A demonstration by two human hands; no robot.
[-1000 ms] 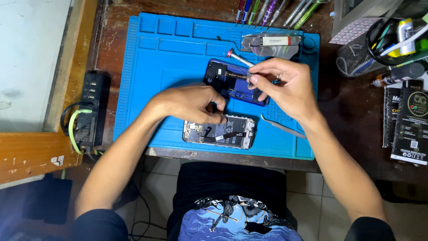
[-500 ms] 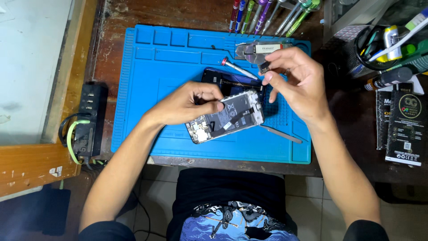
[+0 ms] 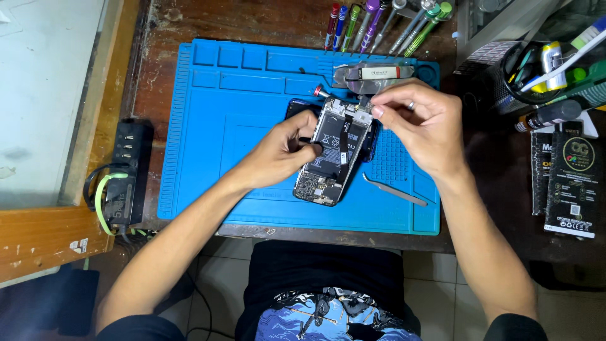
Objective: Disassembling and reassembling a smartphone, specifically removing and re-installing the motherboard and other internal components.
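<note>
Bare fingertips do all the holding; the left hand pinches the left edge of an opened smartphone, thumb and forefinger pressed onto its frame, so that the phone sits tilted above the blue silicone repair mat with its battery and circuit board facing up; the right hand has thumb and forefinger pressed together at the phone's top corner, apparently nipping a small part there, though the part itself is too small to make out.

Risks, as I judge them: the left grip catches only 1 edge, so a slip could drop the phone onto the dark back cover lying partly under it; a hard pull from the right fingers could tear a thin flex cable or bend a connector near the top; a loosened screw or clip could fall and roll off the mat onto the wooden desk.

Metal tweezers lie on the mat just right of the phone, within sweep of the right wrist; a red-capped screwdriver rests by the phone's upper left corner; more screwdrivers stand in a row beyond the mat's far edge.
</note>
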